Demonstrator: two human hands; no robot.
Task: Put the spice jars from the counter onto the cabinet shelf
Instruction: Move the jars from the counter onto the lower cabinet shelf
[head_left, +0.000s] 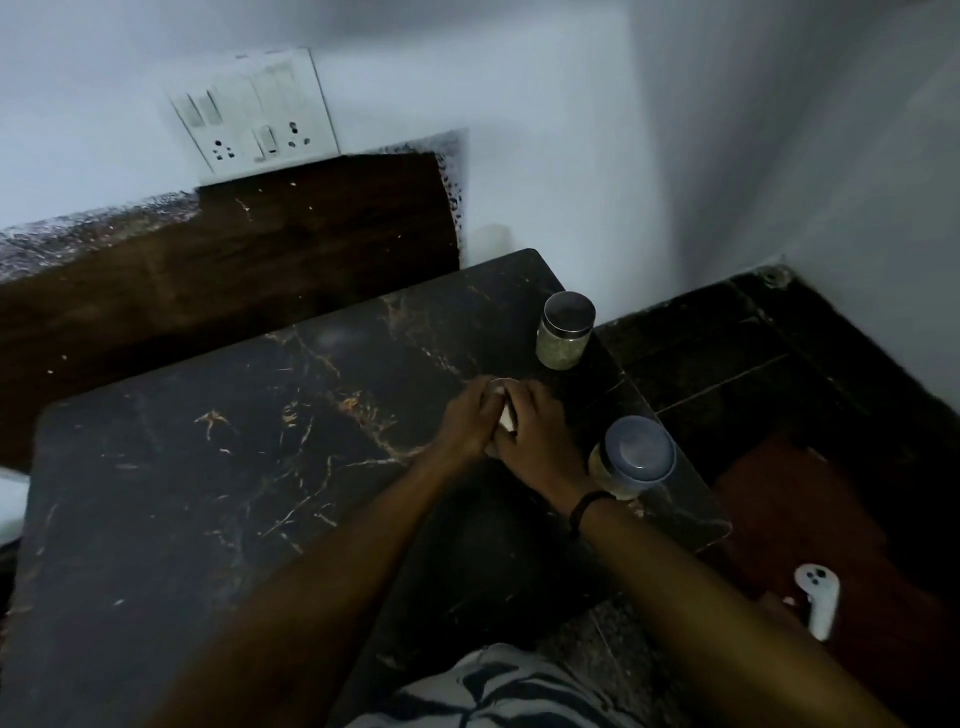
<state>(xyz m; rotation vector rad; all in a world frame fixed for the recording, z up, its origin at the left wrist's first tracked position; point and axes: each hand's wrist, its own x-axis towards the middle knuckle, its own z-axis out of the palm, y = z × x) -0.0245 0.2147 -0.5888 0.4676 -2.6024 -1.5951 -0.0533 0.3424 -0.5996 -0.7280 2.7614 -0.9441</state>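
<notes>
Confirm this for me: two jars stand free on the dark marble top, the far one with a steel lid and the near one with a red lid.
Not quite. The head view shows the near jar with a grey-blue lid, not red. The far jar does have a steel lid, and both stand free on the marble top.

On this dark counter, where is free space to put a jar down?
The counter's left and far parts are bare, from its left edge up to the hands. The right edge is crowded: the steel-lid jar, both hands around something white, and the blue-lid jar.
</notes>
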